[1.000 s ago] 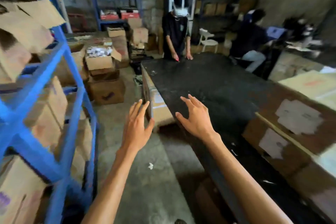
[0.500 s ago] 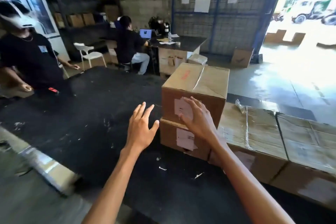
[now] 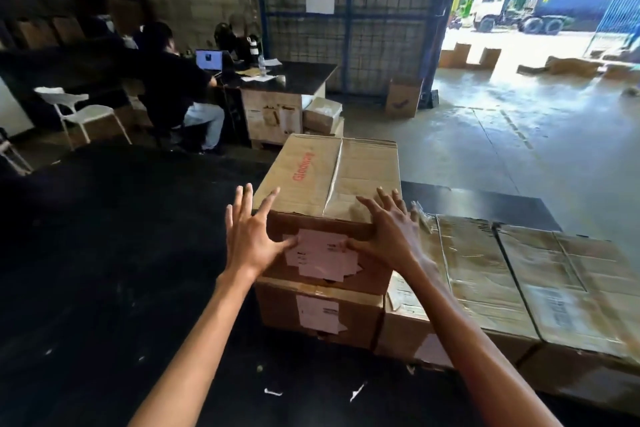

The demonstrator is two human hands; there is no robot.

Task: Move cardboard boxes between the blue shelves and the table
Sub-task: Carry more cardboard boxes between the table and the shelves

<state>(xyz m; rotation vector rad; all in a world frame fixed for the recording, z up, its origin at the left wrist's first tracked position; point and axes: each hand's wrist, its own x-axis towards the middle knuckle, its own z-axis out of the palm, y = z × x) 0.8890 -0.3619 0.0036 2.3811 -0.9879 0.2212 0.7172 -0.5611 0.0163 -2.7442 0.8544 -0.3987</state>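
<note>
Once left hand (image 3: 254, 239) joined right hand (image 3: 388, 229), both seemingly on box (image 3: 332, 173).

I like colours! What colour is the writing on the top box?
Red writing on the top box, clearest in the head view.

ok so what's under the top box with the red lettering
A second cardboard box sits under the top box, with a white label on its front, resting on the black table. Its top face is fully covered, and its contents cannot be seen.
</note>
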